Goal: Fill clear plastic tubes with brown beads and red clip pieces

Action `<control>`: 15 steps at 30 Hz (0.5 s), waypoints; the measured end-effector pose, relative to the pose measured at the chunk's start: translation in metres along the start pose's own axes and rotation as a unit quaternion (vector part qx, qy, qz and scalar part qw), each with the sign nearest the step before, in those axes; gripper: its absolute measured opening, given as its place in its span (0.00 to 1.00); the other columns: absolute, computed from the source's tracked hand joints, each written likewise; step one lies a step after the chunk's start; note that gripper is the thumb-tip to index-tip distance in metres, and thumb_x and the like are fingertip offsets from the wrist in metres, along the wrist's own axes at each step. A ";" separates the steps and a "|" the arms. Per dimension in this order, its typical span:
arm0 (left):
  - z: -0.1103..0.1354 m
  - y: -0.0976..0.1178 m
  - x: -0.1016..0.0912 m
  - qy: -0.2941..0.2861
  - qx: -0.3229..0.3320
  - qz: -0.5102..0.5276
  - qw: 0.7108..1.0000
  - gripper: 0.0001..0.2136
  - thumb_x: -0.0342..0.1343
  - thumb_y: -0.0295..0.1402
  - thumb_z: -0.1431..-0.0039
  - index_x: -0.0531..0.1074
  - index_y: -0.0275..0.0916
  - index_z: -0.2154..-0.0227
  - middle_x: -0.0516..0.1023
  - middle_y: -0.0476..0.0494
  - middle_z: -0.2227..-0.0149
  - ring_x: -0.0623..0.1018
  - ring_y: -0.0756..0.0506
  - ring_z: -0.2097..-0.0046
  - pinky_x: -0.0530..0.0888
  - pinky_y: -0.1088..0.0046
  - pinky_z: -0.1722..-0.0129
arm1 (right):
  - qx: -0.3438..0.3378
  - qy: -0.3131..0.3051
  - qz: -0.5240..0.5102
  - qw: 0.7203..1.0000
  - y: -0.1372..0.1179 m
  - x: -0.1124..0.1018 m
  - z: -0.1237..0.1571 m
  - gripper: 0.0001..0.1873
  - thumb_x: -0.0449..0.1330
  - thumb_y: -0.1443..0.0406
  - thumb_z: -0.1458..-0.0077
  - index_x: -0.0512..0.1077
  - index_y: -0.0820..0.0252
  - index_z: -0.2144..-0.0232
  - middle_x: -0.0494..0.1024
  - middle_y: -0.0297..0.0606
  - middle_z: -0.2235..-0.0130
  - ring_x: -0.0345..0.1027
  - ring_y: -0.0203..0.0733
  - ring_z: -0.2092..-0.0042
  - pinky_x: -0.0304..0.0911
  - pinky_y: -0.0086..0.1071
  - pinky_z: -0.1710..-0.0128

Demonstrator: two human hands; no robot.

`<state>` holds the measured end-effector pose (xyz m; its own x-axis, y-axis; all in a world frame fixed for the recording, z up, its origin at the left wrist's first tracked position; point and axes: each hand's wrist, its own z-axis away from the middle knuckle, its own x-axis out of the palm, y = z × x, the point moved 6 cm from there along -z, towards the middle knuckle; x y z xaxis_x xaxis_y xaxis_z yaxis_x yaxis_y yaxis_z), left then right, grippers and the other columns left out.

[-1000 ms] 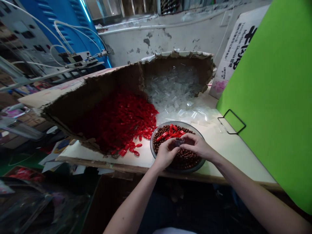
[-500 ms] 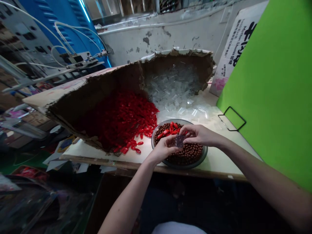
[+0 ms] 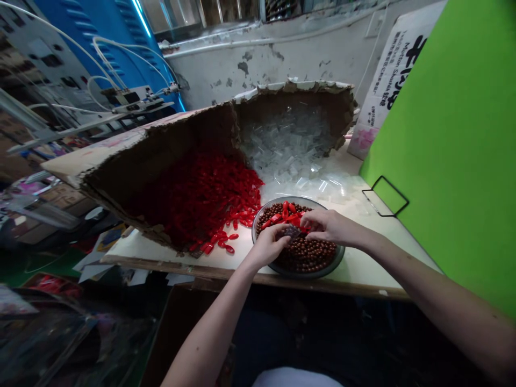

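Pinching a small dark translucent piece [image 3: 292, 231] between nearly closed left hand [image 3: 269, 246] and right hand [image 3: 331, 227], over a twelve o'clock bowl [image 3: 311, 274] of brown beads [image 3: 307, 256]; red beads [image 3: 205, 199] and clear pieces [image 3: 288, 148] still heaped high in the torn cardboard box [image 3: 193, 131] at eleven o'clock.

A torn cardboard box [image 3: 209, 129] is laid open on a white counter [image 3: 363, 269], and a bright green board [image 3: 451, 161] is stood along the counter's right side, with a black wire frame [image 3: 395, 188] set against it. A printed sign [image 3: 397, 70] is propped against a peeling plaster wall [image 3: 217, 70]. White tubing [image 3: 133, 49] is run before a blue louvred panel [image 3: 116, 32].
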<state>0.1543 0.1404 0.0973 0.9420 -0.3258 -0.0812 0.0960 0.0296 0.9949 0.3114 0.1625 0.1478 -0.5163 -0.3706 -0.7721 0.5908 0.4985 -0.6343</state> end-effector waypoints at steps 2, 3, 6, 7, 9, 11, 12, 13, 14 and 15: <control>0.001 0.001 -0.004 0.015 0.009 -0.025 1.000 0.18 0.58 0.30 0.50 0.73 0.36 0.54 0.77 0.40 0.56 0.75 0.44 0.58 0.71 0.68 0.56 | -0.006 0.016 -0.001 1.000 0.002 0.000 0.001 0.09 0.62 0.64 0.51 0.71 0.58 0.65 0.75 0.36 0.65 0.69 0.39 0.66 0.65 0.32 0.65; 0.002 0.001 -0.004 0.014 0.009 -0.024 1.000 0.18 0.58 0.30 0.49 0.73 0.36 0.54 0.77 0.40 0.56 0.75 0.45 0.58 0.71 0.69 0.57 | -0.010 0.027 -0.007 1.000 0.002 -0.001 0.001 0.10 0.62 0.63 0.50 0.71 0.57 0.63 0.76 0.37 0.64 0.70 0.39 0.64 0.65 0.32 0.64; 0.003 0.005 0.000 -0.017 -0.012 0.023 1.000 0.17 0.58 0.30 0.49 0.73 0.36 0.55 0.78 0.42 0.60 0.75 0.48 0.63 0.71 0.72 0.61 | -0.031 0.048 -0.019 0.998 -0.004 0.000 0.002 0.12 0.61 0.63 0.49 0.71 0.56 0.60 0.76 0.37 0.61 0.70 0.39 0.62 0.64 0.32 0.61; 0.004 0.006 0.002 -0.033 -0.023 0.043 0.998 0.16 0.58 0.30 0.49 0.73 0.36 0.55 0.78 0.43 0.62 0.74 0.49 0.66 0.71 0.73 0.63 | -0.038 0.048 -0.019 0.998 -0.007 0.001 0.001 0.12 0.61 0.62 0.49 0.72 0.56 0.60 0.76 0.37 0.61 0.70 0.39 0.61 0.64 0.32 0.61; 0.005 0.009 0.006 -0.061 -0.045 0.079 0.994 0.16 0.59 0.31 0.50 0.74 0.35 0.57 0.77 0.45 0.66 0.73 0.51 0.69 0.69 0.75 0.66 | -0.046 0.041 -0.016 0.998 -0.013 0.002 0.000 0.10 0.61 0.62 0.49 0.72 0.57 0.62 0.76 0.37 0.62 0.69 0.39 0.62 0.63 0.32 0.62; 0.007 0.010 0.008 -0.081 -0.060 0.101 0.990 0.15 0.61 0.32 0.52 0.74 0.33 0.59 0.76 0.46 0.69 0.72 0.52 0.70 0.69 0.76 0.67 | -0.048 0.031 -0.015 0.998 -0.016 0.004 0.000 0.10 0.61 0.61 0.49 0.72 0.57 0.63 0.76 0.36 0.64 0.69 0.39 0.63 0.63 0.32 0.63; 0.007 0.010 0.009 -0.089 -0.066 0.108 0.988 0.15 0.61 0.32 0.53 0.74 0.33 0.60 0.76 0.46 0.70 0.72 0.52 0.70 0.69 0.76 0.67 | -0.045 0.022 -0.017 0.999 -0.016 0.004 0.000 0.09 0.61 0.61 0.49 0.71 0.57 0.64 0.75 0.36 0.65 0.68 0.38 0.64 0.63 0.31 0.64; 0.007 0.009 0.009 -0.098 -0.072 0.113 0.986 0.16 0.62 0.31 0.54 0.74 0.33 0.60 0.75 0.46 0.70 0.72 0.52 0.70 0.69 0.76 0.67 | -0.040 0.011 -0.024 0.999 -0.016 0.005 -0.001 0.09 0.61 0.61 0.50 0.71 0.58 0.65 0.74 0.35 0.66 0.68 0.38 0.65 0.63 0.31 0.65; 0.007 0.007 0.010 -0.106 -0.076 0.115 0.985 0.16 0.62 0.31 0.54 0.74 0.32 0.60 0.75 0.46 0.70 0.72 0.52 0.70 0.69 0.75 0.67 | -0.033 -0.002 -0.034 0.999 -0.014 0.007 0.000 0.09 0.62 0.61 0.50 0.70 0.58 0.65 0.74 0.35 0.66 0.67 0.37 0.66 0.62 0.30 0.67; 0.007 0.005 0.010 -0.112 -0.080 0.115 0.984 0.16 0.62 0.31 0.55 0.74 0.32 0.60 0.75 0.46 0.70 0.72 0.51 0.70 0.69 0.75 0.67 | -0.024 -0.017 -0.045 0.999 -0.012 0.009 0.000 0.09 0.62 0.61 0.50 0.69 0.58 0.66 0.73 0.34 0.67 0.67 0.36 0.67 0.62 0.29 0.68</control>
<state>0.1623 0.1303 0.1022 0.8519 -0.4927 0.1776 -0.0449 0.2691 0.9621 0.2997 0.1535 0.1484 -0.5444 -0.4415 -0.7132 0.5116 0.4990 -0.6994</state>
